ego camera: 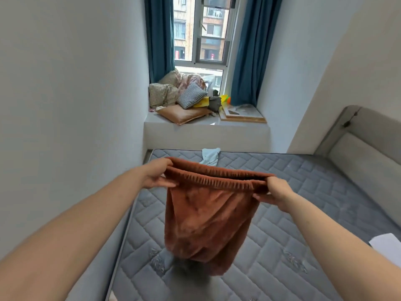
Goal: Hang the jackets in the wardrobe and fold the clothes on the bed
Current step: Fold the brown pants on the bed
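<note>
My left hand [156, 174] and right hand [273, 192] gripping waistband of brown trousers [208, 216], holding them over bed [303, 192]. Folding step underway; next, probably laying them flat.

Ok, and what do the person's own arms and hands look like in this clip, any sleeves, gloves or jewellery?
Both forearms are bare all the way to the frame edge, with no sleeves in view. The left hand and right hand wear no gloves, and no watch, bracelet or ring shows. No markings are visible.
</note>
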Tool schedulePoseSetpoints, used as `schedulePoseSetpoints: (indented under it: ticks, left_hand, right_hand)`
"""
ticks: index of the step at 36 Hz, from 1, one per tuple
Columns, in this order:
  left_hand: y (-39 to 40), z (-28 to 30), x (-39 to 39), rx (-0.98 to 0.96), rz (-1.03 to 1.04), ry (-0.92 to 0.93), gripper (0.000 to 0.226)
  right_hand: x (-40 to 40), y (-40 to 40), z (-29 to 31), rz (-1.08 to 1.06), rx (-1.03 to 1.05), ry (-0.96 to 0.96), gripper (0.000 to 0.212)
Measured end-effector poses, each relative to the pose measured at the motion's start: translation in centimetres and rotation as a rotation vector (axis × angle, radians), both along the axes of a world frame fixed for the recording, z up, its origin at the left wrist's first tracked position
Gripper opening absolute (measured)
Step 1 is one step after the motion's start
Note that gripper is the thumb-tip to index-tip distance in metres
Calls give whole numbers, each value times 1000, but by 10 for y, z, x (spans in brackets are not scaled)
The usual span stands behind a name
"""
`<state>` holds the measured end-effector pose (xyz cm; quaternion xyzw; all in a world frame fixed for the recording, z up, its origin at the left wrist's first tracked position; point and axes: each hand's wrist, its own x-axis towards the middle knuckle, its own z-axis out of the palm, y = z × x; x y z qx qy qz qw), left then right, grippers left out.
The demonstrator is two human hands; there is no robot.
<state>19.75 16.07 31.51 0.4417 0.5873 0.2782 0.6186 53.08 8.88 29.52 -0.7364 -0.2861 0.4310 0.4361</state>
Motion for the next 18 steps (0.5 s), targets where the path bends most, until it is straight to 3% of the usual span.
schedulePoseSetpoints:
  ticks: [4, 7, 10, 14, 18]
  left_hand:
    - [48, 99, 28, 290, 85, -115, 31]
    - [69, 174, 38, 526, 111, -164, 38]
    - [76, 227, 34, 745, 115, -81, 41]
    - [82, 262, 17, 904, 137, 44, 35]
    - [80, 259, 3, 907, 133, 89, 28]
  right_hand:
    - [-1, 61, 90, -14, 317, 75, 38]
    - [1, 96, 161, -21, 546, -37, 37]
    - [-4, 104, 213, -84, 718, -199, 20]
    - [-7, 98, 241, -64, 867, -353, 13]
    - [-7, 91, 236, -34, 875, -380, 17]
